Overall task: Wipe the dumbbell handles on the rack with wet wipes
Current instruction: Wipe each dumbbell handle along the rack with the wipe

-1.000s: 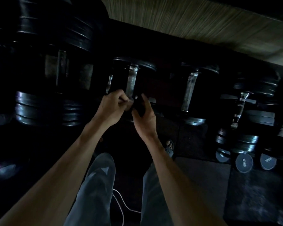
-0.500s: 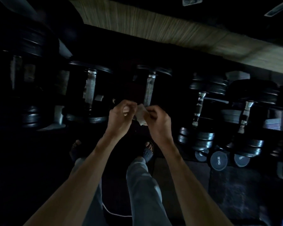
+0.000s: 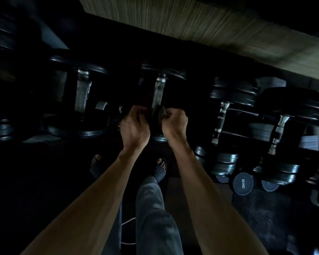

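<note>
The scene is very dark. A row of black dumbbells lies on the rack, each with a silver handle. My right hand [image 3: 174,122] pinches a pale wet wipe [image 3: 162,113] just right of the near end of the middle dumbbell handle [image 3: 159,91]. My left hand [image 3: 134,126] is beside it on the left of that handle, fingers curled; it is too dark to tell whether it holds part of the wipe. Another handle [image 3: 82,92] lies to the left, two more [image 3: 221,118] [image 3: 279,133] to the right.
Round dumbbells marked 5KG [image 3: 243,183] stand on the floor at the right. My feet in dark sandals [image 3: 159,171] stand close to the rack. A thin white cord [image 3: 126,223] trails by my legs. A striped pale wall [image 3: 210,21] runs behind the rack.
The view has shifted right along the rack. My hands moved forward and apart, from pulling the wipe in front of me to either side of the middle handle's near end.
</note>
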`<act>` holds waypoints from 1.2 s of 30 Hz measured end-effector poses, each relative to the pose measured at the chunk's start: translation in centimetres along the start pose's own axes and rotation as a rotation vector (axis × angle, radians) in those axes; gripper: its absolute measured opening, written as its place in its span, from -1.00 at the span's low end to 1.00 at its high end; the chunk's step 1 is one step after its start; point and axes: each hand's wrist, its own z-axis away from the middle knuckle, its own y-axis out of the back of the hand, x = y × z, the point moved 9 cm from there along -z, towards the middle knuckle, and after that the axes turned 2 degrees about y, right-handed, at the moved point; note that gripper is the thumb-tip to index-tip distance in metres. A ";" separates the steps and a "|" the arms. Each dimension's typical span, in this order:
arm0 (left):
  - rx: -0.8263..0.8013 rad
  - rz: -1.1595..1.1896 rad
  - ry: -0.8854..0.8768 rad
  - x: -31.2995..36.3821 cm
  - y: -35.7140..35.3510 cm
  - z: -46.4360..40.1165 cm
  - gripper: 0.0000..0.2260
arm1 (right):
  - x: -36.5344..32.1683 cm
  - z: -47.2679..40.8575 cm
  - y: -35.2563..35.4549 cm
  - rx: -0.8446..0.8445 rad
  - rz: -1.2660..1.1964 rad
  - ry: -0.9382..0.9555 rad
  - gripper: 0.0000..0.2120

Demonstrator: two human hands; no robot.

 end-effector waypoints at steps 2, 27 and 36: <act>0.007 0.017 0.001 -0.1 0.2 0.0 -0.63 | 0.2 -0.2 0.1 0.015 0.010 -0.001 -0.64; 0.000 -0.097 -0.076 0.5 0.1 0.2 -0.62 | -0.7 1.0 -1.1 -0.015 -0.005 -0.039 -0.74; 0.020 -0.107 -0.049 0.2 0.3 0.2 -0.72 | 0.0 0.5 -0.8 0.030 -0.058 -0.090 -0.79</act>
